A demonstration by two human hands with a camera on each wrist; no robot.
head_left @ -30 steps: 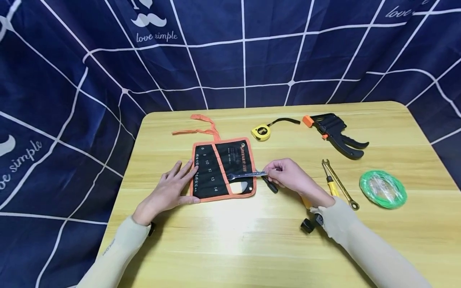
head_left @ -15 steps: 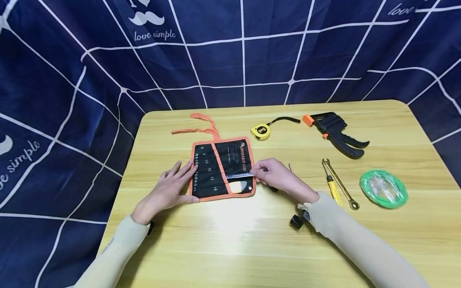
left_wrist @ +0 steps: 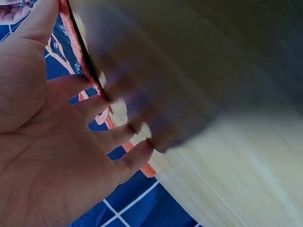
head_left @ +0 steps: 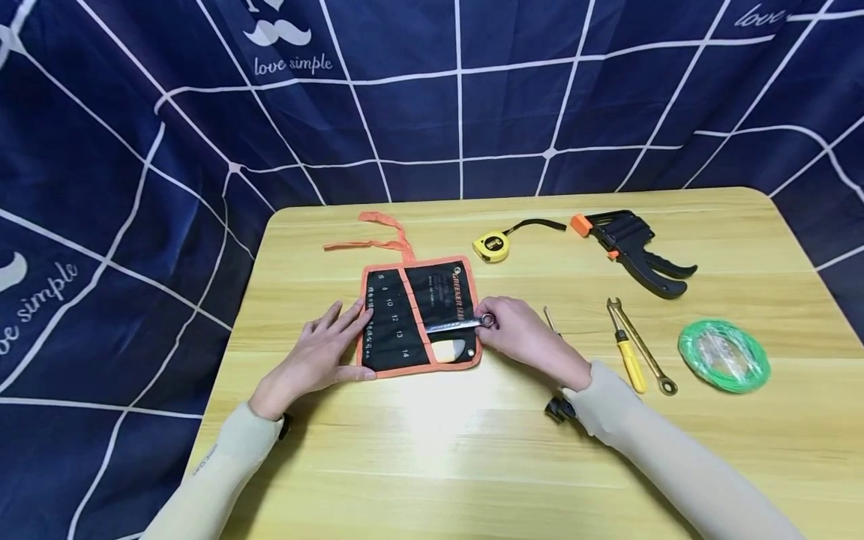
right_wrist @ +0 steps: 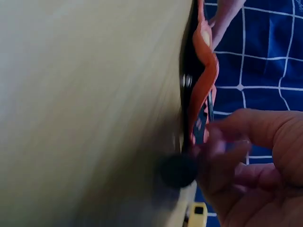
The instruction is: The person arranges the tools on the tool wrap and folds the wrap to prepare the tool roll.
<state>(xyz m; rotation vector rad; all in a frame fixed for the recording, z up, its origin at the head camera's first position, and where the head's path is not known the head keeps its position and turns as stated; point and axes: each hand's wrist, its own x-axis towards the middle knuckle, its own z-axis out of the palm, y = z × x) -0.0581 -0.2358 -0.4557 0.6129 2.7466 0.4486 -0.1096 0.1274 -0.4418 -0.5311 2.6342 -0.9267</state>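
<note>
On my feed the silver wrench [head_left: 448,326] now has its ring end bare beside the fingertips of the right hand [head_left: 516,334], near the centre of the frame; half a second ago that end was covered by the fingers, and a second ago the other end lay in plain sight on top of the black pouch [head_left: 432,289]. Now that far end is out of sight, and the shaft seems to run under the orange strip [head_left: 421,330] across the pouch's middle, so I judge the wrench is part-way into a pocket with its ring end left over. The right hand's fingers are at the ring end, but the right wrist view is blurred there and I cannot tell whether that grip pinches or only pushes. The left hand [head_left: 327,349], left of centre, lies spread with straight fingers over the pouch's left edge, in the same place as before, which I read as steadying it on the table [head_left: 405,465], a help while the wrench goes in
</note>
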